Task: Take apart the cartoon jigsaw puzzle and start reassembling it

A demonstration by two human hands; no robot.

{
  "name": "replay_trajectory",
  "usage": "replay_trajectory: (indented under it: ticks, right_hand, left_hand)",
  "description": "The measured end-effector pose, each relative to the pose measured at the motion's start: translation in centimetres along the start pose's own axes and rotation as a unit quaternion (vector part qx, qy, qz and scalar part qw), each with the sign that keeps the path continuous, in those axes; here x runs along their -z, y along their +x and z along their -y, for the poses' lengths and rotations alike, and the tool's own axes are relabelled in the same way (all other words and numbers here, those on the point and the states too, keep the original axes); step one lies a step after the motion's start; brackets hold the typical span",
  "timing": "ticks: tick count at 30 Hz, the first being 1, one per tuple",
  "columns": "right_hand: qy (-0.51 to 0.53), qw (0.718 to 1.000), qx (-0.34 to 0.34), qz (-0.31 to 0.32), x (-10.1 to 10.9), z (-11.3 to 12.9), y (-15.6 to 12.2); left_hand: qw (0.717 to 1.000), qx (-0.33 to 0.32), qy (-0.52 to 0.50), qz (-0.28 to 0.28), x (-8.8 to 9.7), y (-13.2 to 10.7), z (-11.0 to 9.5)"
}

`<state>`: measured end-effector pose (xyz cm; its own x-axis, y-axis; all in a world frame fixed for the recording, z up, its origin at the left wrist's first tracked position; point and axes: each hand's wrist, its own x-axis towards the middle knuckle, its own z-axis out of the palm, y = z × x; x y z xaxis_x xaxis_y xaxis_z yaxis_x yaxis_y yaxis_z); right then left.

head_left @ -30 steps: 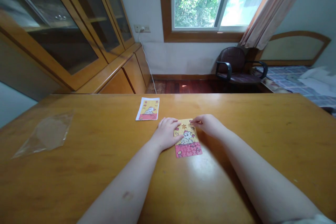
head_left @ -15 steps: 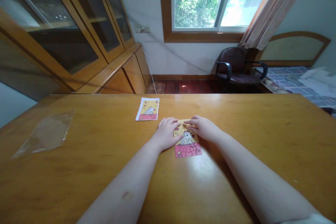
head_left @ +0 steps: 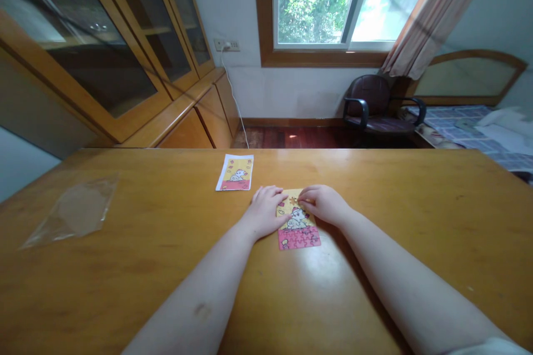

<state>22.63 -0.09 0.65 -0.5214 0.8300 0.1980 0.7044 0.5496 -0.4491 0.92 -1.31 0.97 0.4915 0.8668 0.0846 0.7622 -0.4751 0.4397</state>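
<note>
- Some fingers of the right hand (head_left: 322,202) bunch together at one o'clock on the puzzle (head_left: 297,223); whether they pinch anything, one cannot tell.
- Left hand (head_left: 265,211): thumb and fingers apart, touching its nine o'clock side.
- Hole (head_left: 292,200) near its twelve.
- Puzzle on table (head_left: 258,294); card (head_left: 236,173) at ten o'clock, bag (head_left: 79,209) at nine.

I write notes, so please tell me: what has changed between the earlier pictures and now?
On the puzzle, the right hand moved left from the upper right corner to the gap, then drew back slightly; what its fingers hold, if anything, is unclear. The left hand stayed at the left side; the picture card and plastic bag lie unmoved.
</note>
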Motion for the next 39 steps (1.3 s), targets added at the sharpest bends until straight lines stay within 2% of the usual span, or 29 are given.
replay_trajectory:
  ticks: [9,20,32,39]
  right_hand:
    - [0.000,0.998,0.060,-0.008,-0.33,0.22,-0.09]
    - [-0.003,0.997,0.074,-0.005,-0.58,0.50,-0.06]
    - [-0.029,0.998,0.064,-0.004,-0.60,0.41,-0.22]
    - [-0.016,1.000,0.020,-0.008,-0.60,0.88,-0.10]
  left_hand:
    - [1.000,-0.003,0.001,-0.007,-0.06,0.02,-0.01]
    - [1.000,-0.012,-0.003,-0.019,-0.23,-0.02,0.12]
    - [0.999,-0.034,0.030,-0.013,-0.09,-0.13,-0.01]
    - [0.997,-0.029,0.072,-0.001,-0.33,-0.38,0.00]
